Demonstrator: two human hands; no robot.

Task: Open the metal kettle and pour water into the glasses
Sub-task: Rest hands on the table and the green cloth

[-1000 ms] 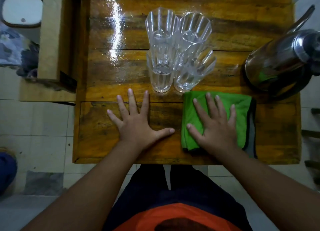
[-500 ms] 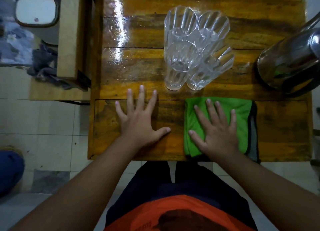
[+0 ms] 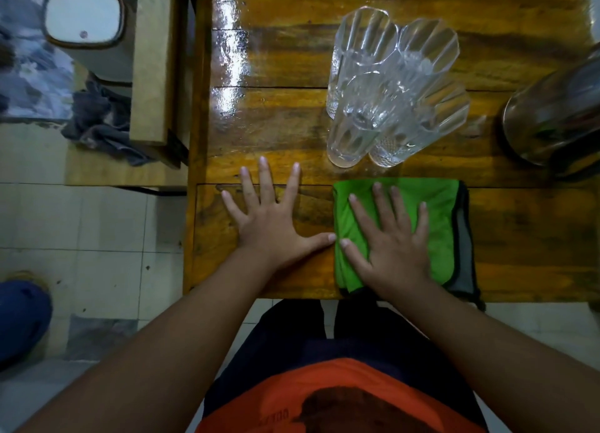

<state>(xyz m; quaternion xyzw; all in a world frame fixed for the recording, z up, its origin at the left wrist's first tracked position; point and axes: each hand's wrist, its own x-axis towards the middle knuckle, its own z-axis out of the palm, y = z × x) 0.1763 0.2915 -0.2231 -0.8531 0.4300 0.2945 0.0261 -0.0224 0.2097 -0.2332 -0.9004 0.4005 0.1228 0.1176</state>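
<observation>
Nearest the person, both hands lie flat on the worktop [image 3: 519, 237] and grip nothing. The left hand [image 3: 269, 224] rests palm down on bare wood, its fingers [image 3: 264, 179] spread wide. The right hand [image 3: 393, 237] lies on a folded green cloth [image 3: 441, 205], its fingers [image 3: 378, 198] spread and pressing the fabric; the two thumbs nearly meet at the cloth's left edge.

Just beyond the cloth stand four clear glasses [image 3: 389, 91], bunched so close that they look to touch; whether any holds water cannot be told.

Further right, well apart from both hands, the metal kettle [image 3: 558, 117] sits cut off by the frame edge, with its lid out of view.

By this layout the task appears not yet begun. The next move calls for a reach rightward to the kettle to get it open before any pouring.
</observation>
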